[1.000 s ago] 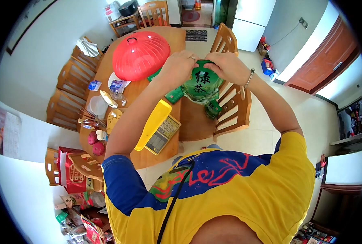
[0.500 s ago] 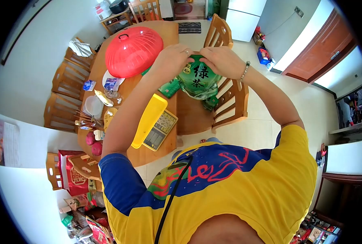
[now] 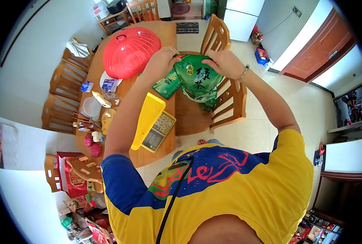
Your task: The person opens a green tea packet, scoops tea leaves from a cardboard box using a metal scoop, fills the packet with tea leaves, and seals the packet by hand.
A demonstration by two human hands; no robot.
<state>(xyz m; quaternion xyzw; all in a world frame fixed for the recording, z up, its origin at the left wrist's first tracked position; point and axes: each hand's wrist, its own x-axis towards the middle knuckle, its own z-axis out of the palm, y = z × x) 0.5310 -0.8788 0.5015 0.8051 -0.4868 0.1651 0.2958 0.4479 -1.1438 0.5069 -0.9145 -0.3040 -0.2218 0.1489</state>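
A green tea bag (image 3: 198, 77) with black lettering hangs between my two hands, its top edge stretched fairly straight. My left hand (image 3: 163, 63) pinches the upper left corner, near the red food cover (image 3: 131, 52). At the upper right corner, my right hand (image 3: 225, 64) grips the same bag between thumb and fingers. Another green packet (image 3: 167, 84) lies on the table edge, just left of the bag. Closer to my body, a yellow long-shaped object (image 3: 149, 120) partly covers a dark printed box (image 3: 160, 132).
The wooden table (image 3: 148, 157) also bears a clear bowl (image 3: 92, 107), red fruits (image 3: 94, 150) and small packs. A wooden chair (image 3: 231, 103) stands behind and right of the bag. More chairs (image 3: 62, 106) line the table's left side.
My hands have moved apart, the left one leftward, and the bag's top has spread wider and flatter between them. The camera view has shifted slightly.
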